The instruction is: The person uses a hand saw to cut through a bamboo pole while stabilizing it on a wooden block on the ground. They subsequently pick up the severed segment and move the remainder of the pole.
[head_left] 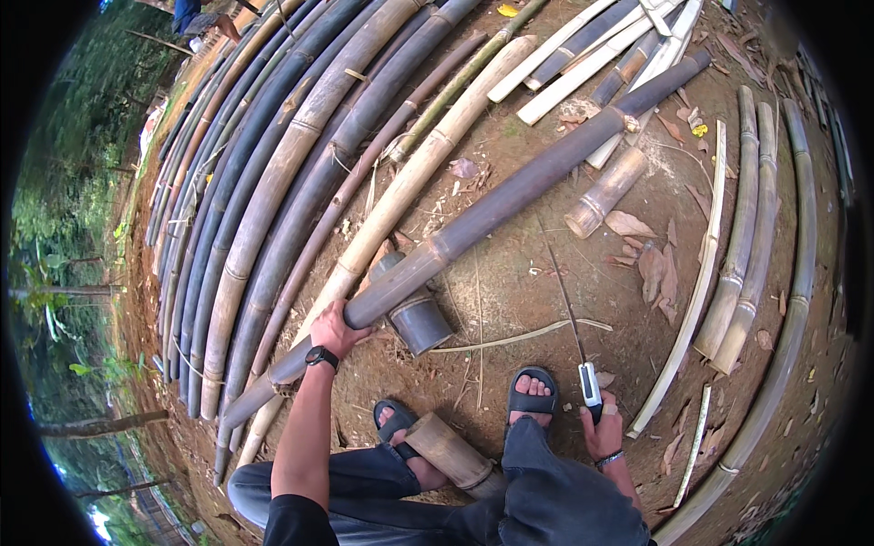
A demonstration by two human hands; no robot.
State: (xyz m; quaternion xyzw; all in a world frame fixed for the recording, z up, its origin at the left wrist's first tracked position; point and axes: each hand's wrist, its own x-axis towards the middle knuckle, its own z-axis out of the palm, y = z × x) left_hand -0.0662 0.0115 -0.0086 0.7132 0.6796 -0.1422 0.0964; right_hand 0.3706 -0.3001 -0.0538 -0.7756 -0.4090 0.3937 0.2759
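Observation:
A long dark bamboo pole (510,205) lies slantwise across the ground in front of me. My left hand (335,329), with a black watch on its wrist, is closed around its near end. Just beyond that hand, a short dark bamboo piece (421,323) lies under the pole. Another dark pole section (250,400) extends toward the lower left, its upper end partly hidden by my left hand. My right hand (603,428) is closed on the white and black handle of a hand saw (568,314). The thin blade points away from me, apart from the pole.
Many bamboo poles (273,173) lie side by side on the left. Split strips (583,77) are piled at the far right, above a short bamboo section (605,193). More poles (733,246) lie on the right. A bamboo stump (455,452) sits between my sandalled feet. Another person (205,20) is far left.

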